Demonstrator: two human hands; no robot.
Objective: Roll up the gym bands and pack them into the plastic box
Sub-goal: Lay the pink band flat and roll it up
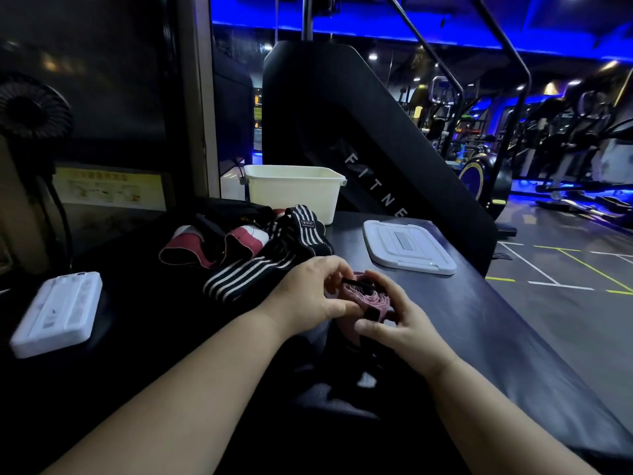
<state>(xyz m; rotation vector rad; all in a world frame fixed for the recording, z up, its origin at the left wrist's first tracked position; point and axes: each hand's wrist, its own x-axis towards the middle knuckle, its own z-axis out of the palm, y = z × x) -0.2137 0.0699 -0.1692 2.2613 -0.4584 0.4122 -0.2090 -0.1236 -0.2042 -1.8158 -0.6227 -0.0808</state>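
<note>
Far left: black fan (31,108) standing at the edge, dim. Below it a white power strip (58,311) lies flat on the dark surface (479,320), well apart from everything else. Yellow notice (109,190) on the wall behind, text unreadable.

Centre-left: loose pile of bands on the surface. Maroon-and-white bands (191,249) lie crumpled on the left of the pile; black-and-white striped bands (262,269) are draped over its right side, with one end trailing toward the left wrist. None of these are rolled.

Behind the pile: white plastic box (294,193), upright and open-topped, at the far edge of the surface. Its inside can't be seen from this angle.

Centre: left grip (305,296) and right grip (407,325) meet just above the surface, both clenched around one pink band (371,298). The band is wound into a tight coil, spiral end facing the camera. A black strip crosses the top of the coil under the left fingertips. The left thumb presses the near side and the right thumb sits under the coil. The coil is near the pile and well apart from the box.

Right of the box: white lid (407,247) flat on the surface, off the box.

Behind and right: large black machine panel (342,132) with partial white lettering, then rows of gym machines (565,132) under blue light. Floor (565,269) marked with white and yellow lines.
</note>
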